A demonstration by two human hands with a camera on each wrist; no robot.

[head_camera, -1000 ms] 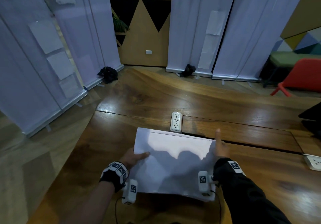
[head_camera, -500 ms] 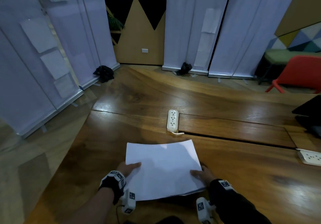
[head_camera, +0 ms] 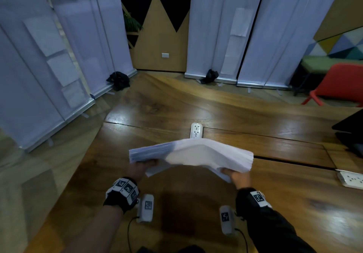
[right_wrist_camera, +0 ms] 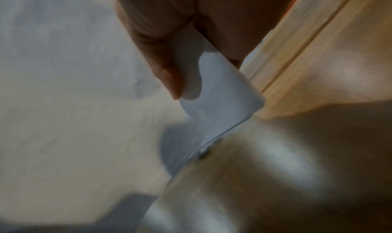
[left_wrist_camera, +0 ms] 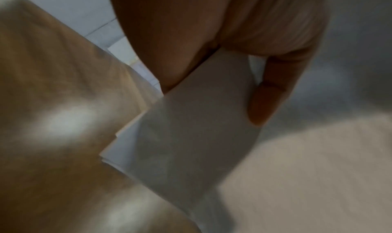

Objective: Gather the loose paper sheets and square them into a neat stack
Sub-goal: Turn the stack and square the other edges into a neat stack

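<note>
Below my fingers lies the table [head_camera: 196,111]. Between my hands the sheets [head_camera: 196,152] hang lifted, bowed upward. My left hand [head_camera: 140,169] and right hand [head_camera: 238,177] each pinch a side edge. I'm squaring; next, I'd tap the edges level on the wood.

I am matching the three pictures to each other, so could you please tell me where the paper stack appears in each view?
Head: paper stack at centre, bowed upward, between left hand and right hand.
Left wrist: centre, below the hand.
Right wrist: centre, running downward.
Shared landmark: wooden table.
</note>
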